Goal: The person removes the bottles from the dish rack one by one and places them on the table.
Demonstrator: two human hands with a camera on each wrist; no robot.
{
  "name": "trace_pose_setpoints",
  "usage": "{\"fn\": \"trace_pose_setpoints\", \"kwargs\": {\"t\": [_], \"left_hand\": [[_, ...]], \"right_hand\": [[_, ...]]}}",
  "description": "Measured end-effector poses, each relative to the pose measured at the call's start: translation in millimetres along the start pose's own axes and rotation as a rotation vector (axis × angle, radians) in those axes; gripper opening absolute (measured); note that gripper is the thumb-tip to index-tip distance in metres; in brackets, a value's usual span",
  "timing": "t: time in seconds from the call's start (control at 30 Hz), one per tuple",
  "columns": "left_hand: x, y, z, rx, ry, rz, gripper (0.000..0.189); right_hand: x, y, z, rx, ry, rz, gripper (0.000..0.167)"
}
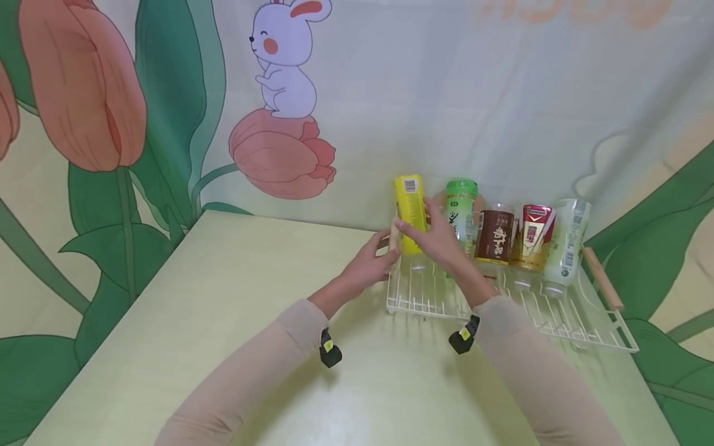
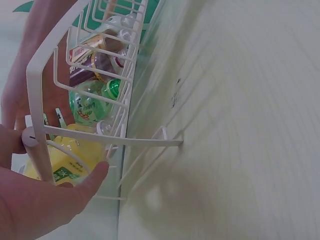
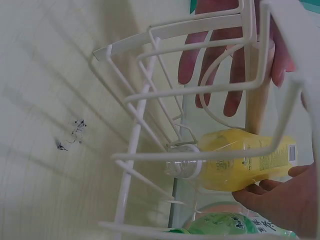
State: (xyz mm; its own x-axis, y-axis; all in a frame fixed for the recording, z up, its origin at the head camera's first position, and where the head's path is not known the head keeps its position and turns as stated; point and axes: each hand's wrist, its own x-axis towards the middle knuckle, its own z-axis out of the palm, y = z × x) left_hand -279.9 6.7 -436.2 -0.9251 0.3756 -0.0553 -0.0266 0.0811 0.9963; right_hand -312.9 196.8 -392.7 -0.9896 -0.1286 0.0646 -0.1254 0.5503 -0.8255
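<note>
A yellow bottle stands upside down at the left end of a white wire rack, its clear neck down among the wires. My right hand holds the bottle from the right, thumb in front and fingers along its side. On the left, my left hand grips the rack's wooden handle between thumb and fingers, right beside the bottle. A green-capped bottle is next to the right hand, partly hidden by it.
Farther right in the rack lean a brown-label bottle, a red and gold bottle and a pale bottle, necks down. A second wooden handle is at the right end. The rack is on a pale table against a printed curtain.
</note>
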Motion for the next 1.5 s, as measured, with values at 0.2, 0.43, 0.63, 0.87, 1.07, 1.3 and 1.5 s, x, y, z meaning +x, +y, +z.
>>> {"fn": "trace_pose_setpoints", "kwargs": {"t": [0.2, 0.43, 0.63, 0.87, 1.07, 1.3, 1.5], "left_hand": [[1.6, -4.9, 3.1, -0.081, -0.007, -0.019, 0.065], [0.2, 2.0, 4.2, -0.041, 0.015, 0.015, 0.067], [3.3, 3.0, 0.7, -0.023, -0.001, 0.043, 0.067], [3.5, -5.7, -2.4, -0.001, -0.015, 0.049, 0.070], [0.0, -11.7, -1.9, 0.028, -0.003, 0.063, 0.070], [-0.7, -17.2, -4.3, 0.024, -0.008, 0.081, 0.069], [2.6, -13.6, 1.0, 0.045, 0.000, 0.098, 0.069]], "right_hand": [[0.9, 8, 2, -0.085, -0.012, -0.011, 0.094], [5.6, 11, 3, -0.175, 0.010, -0.095, 0.086], [10.0, 11, 3, -0.188, 0.031, -0.080, 0.087], [8.7, 14, 8, -0.207, 0.012, -0.041, 0.084], [5.8, 16, 14, -0.218, 0.002, -0.071, 0.077], [4.9, 18, 19, -0.270, 0.002, -0.040, 0.076], [6.1, 19, 11, -0.321, 0.007, -0.030, 0.074]]}}
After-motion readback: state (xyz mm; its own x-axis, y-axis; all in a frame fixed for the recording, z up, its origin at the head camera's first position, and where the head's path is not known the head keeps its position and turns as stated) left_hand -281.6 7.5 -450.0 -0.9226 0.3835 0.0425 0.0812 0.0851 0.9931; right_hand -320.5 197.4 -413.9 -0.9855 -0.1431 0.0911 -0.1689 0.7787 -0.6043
